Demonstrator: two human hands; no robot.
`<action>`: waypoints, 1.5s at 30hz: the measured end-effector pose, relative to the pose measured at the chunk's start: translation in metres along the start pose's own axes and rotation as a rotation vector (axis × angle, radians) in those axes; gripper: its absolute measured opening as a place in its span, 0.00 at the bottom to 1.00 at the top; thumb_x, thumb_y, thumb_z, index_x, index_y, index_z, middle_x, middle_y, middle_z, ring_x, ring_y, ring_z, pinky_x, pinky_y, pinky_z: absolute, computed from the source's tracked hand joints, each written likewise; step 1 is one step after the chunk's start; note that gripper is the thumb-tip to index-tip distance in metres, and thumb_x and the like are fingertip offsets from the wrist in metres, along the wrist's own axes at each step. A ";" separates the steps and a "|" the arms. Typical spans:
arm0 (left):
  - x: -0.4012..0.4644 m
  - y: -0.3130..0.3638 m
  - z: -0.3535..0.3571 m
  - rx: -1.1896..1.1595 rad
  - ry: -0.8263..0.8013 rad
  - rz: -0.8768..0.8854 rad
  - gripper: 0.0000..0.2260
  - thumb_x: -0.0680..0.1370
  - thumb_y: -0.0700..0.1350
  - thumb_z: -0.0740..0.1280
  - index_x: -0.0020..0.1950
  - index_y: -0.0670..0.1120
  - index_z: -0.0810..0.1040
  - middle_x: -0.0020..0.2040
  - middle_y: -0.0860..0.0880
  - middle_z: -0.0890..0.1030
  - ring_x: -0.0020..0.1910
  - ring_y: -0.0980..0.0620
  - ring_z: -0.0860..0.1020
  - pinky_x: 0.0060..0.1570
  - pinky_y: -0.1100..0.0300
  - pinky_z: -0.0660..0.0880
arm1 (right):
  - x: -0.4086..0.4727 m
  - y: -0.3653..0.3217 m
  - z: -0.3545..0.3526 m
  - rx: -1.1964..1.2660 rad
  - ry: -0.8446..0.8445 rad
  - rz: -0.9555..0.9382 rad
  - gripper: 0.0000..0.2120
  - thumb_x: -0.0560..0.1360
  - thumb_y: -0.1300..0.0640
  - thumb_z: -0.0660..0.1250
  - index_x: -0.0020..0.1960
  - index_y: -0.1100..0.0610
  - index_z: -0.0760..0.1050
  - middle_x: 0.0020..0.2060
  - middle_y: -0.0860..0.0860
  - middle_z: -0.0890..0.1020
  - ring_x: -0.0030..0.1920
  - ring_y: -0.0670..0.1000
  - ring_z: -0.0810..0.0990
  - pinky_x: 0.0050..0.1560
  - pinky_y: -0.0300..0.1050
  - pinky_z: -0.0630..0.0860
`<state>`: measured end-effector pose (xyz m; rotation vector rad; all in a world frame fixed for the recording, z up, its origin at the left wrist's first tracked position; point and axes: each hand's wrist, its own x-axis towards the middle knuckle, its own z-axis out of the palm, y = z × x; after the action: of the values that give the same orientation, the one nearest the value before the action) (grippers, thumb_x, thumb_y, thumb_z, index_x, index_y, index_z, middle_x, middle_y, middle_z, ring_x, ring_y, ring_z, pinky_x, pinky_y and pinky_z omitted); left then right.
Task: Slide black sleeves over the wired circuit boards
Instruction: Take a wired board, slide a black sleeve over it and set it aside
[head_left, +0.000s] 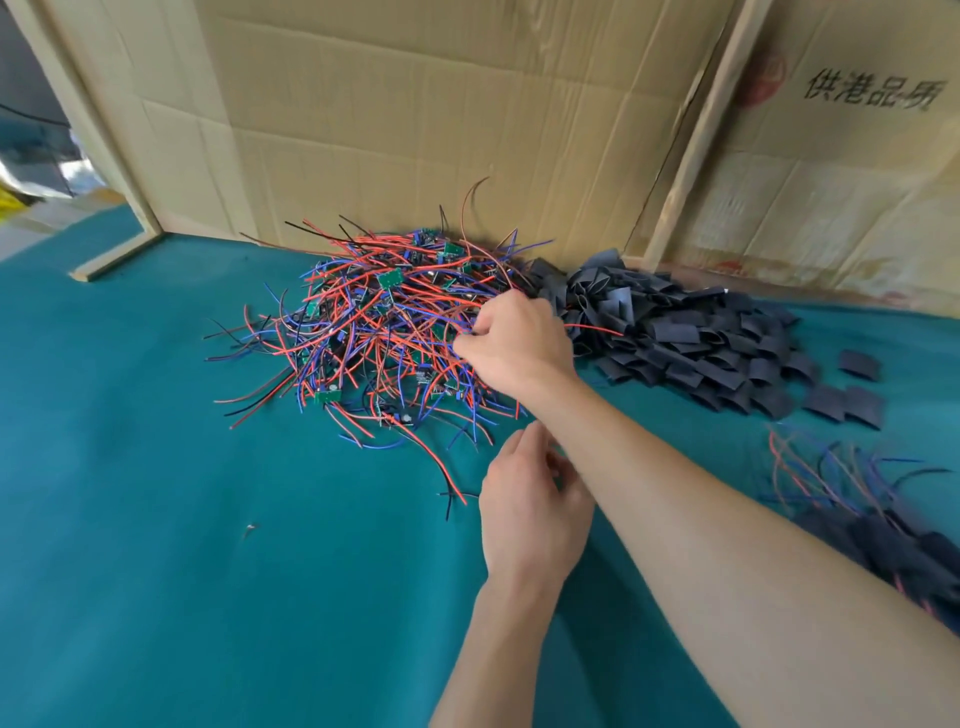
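Note:
A tangled heap of small green circuit boards with red, blue and black wires (374, 322) lies on the teal table (156, 519) near the back. To its right spreads a pile of flat black sleeves (691, 332). My right hand (514, 343) reaches into the right side of the wire heap, fingers pinched around wires there. My left hand (530, 514) hovers closer to me, just below the heap and partly behind my right forearm, fingers curled; whether it holds anything is hidden. A blurred group of boards inside black sleeves (883, 525) lies at the right edge.
Cardboard sheets (415, 114) in a wooden frame stand right behind the piles. A few loose sleeves (857, 364) lie right of the sleeve pile. A stray wire pair (452, 488) lies by my left hand. A small scrap (251, 528) lies on the cloth at left.

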<state>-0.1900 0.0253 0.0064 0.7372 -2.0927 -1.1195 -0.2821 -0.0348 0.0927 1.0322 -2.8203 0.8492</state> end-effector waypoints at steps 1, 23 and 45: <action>0.000 -0.002 0.001 -0.015 0.032 0.019 0.03 0.73 0.41 0.64 0.43 0.49 0.74 0.42 0.50 0.80 0.42 0.47 0.77 0.44 0.50 0.76 | -0.004 0.004 -0.008 -0.032 0.036 -0.022 0.11 0.70 0.48 0.73 0.43 0.56 0.83 0.37 0.53 0.78 0.43 0.60 0.79 0.40 0.46 0.72; -0.002 0.013 0.008 -0.511 -0.055 -0.172 0.11 0.75 0.43 0.58 0.43 0.46 0.80 0.35 0.50 0.83 0.34 0.52 0.80 0.37 0.59 0.76 | -0.099 0.104 -0.093 0.090 -0.298 -0.102 0.05 0.70 0.48 0.71 0.41 0.49 0.82 0.28 0.44 0.84 0.28 0.45 0.80 0.38 0.41 0.78; -0.007 0.016 0.009 -0.418 -0.052 -0.099 0.12 0.82 0.39 0.59 0.42 0.50 0.76 0.27 0.49 0.76 0.27 0.52 0.74 0.28 0.61 0.72 | -0.039 0.173 -0.100 0.115 0.487 0.209 0.06 0.72 0.55 0.70 0.42 0.58 0.80 0.32 0.52 0.83 0.41 0.58 0.80 0.41 0.49 0.77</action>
<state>-0.1953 0.0429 0.0141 0.6163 -1.7889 -1.5809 -0.3726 0.1478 0.0864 0.4542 -2.5056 1.1130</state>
